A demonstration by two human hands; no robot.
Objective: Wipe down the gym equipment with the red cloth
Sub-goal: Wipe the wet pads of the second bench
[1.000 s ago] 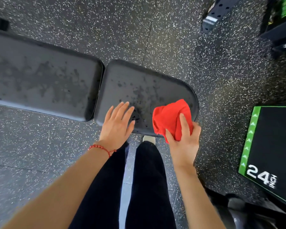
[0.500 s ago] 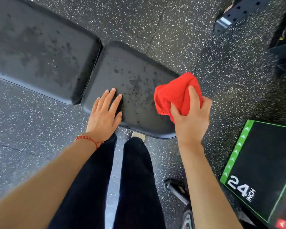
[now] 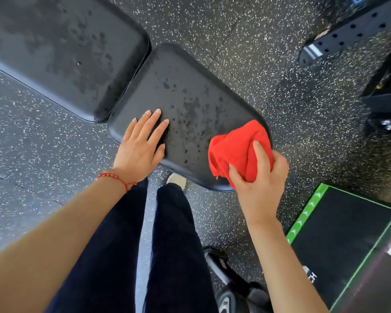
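A black padded gym bench lies across the view in two parts: a short seat pad speckled with wet spots, and a long back pad to its left, also blotchy. My left hand rests flat on the seat pad's near left corner, fingers straight. My right hand grips a bunched red cloth at the seat pad's near right corner. The cloth touches the pad's rounded edge.
A black plyo box with green trim stands at the lower right. A black perforated rack beam lies at the upper right. The bench's frame and wheel show near my legs. Speckled rubber flooring surrounds everything.
The red cloth in my right hand has come down from the pad's far right edge to its near right corner. My left hand stays flat on the seat pad. The view shifted.
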